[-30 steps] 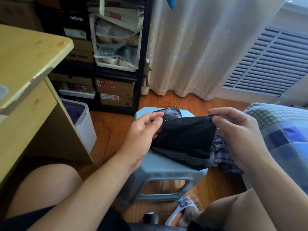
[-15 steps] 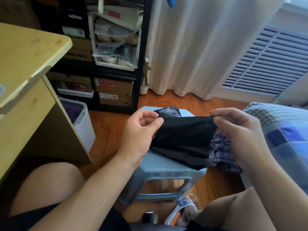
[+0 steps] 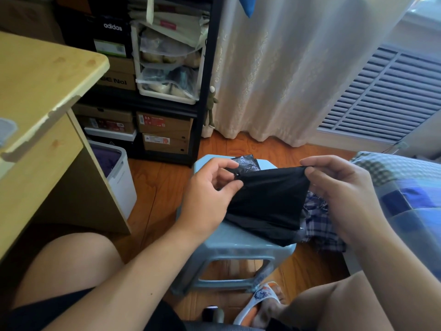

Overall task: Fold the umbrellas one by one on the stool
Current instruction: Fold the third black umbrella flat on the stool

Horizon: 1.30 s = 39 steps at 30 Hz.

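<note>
A black umbrella lies across the pale blue plastic stool, its canopy panel stretched flat between my hands. My left hand pinches the panel's upper left edge. My right hand pinches its upper right corner. A plaid umbrella lies just right of the stool, partly hidden by the black one and by my right hand. A crinkled black piece sits on the stool's far side behind the canopy.
A wooden desk stands at the left with a white bin beside it. A black shelf of shoe boxes and a curtain are behind the stool. A checked quilt lies at the right. A slipper is on the floor.
My left hand has shifted its grip along the top edge, now pinching the fabric with thumb and fingers. The panel is pulled tauter between both hands.
</note>
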Each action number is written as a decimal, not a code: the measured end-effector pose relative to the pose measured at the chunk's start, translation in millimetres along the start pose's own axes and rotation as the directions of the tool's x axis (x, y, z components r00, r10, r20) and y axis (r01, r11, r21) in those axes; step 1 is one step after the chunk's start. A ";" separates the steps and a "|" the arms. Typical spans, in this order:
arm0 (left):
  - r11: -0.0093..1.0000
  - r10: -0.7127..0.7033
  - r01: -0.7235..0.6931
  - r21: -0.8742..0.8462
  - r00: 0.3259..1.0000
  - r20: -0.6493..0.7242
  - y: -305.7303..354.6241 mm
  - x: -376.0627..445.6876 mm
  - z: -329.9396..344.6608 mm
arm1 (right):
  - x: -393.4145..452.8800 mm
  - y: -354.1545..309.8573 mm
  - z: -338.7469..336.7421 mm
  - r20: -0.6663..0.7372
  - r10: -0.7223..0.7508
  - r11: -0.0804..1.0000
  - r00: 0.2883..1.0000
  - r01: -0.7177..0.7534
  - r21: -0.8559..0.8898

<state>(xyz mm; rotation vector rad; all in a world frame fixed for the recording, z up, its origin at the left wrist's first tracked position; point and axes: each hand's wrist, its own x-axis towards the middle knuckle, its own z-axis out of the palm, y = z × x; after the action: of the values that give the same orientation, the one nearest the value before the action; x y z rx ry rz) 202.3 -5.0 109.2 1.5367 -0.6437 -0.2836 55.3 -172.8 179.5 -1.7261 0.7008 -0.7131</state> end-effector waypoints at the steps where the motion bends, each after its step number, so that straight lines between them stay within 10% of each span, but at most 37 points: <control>1: 1.000 -0.012 0.012 -0.011 1.000 -0.014 -0.4 1.4 0.3 | -0.2 -0.1 0.3 -0.002 0.000 1.000 1.000 0.000 -0.003; 14: 0.998 0.063 -0.067 0.010 0.970 0.235 3.2 -11.5 5.8 | -1.3 -5.2 3.2 0.005 -0.002 1.000 1.000 0.002 0.000; 23: 0.992 0.127 -0.127 -0.002 0.988 0.089 7.9 -8.5 2.7 | 0.6 -7.7 2.7 -0.001 0.010 1.000 1.000 -0.010 0.005; 31: 0.798 0.484 -0.424 0.428 0.874 -0.037 -2.3 -9.9 0.4 | -3.0 -8.3 2.8 -0.011 -0.037 0.996 0.999 0.036 -0.083; 39: 0.997 0.083 -0.083 -0.003 0.996 0.025 2.4 -11.3 4.4 | -2.3 -8.4 2.8 -0.027 0.001 0.999 1.000 -0.002 -0.051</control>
<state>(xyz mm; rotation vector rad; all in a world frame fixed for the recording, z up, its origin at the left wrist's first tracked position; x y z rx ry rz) 190.3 -2.3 108.8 1.5021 -0.7251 -0.2412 56.8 -167.3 186.7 -1.7649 0.7450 -0.7243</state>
